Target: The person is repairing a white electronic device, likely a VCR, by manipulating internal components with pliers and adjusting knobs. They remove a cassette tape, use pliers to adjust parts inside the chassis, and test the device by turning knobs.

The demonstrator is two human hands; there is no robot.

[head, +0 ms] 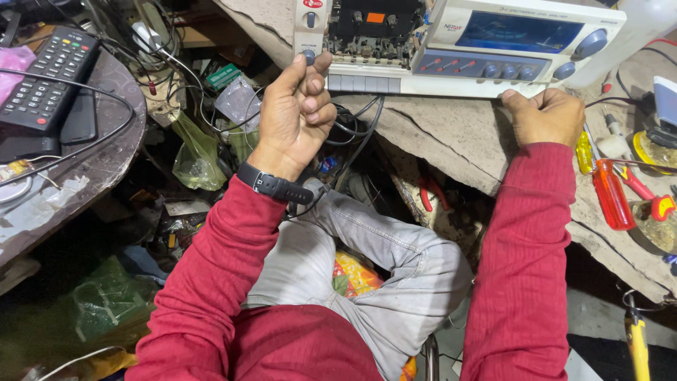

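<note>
Two hands are working at a white cassette deck (451, 46) that is sitting at the near edge of the cracked tabletop (451, 137). Its tape bay is lying open and dark, showing bare mechanism, beside a blue display and a row of grey-blue knobs. The left hand (296, 113) is reaching up with fingers (315, 99) curled in, thumb tip pressing a small round knob (308, 55) on the front panel. The right hand (546, 116) is resting fisted against the tabletop just below the deck, apparently gripping nothing. A red screwdriver (612, 194) is lying nearby.
</note>
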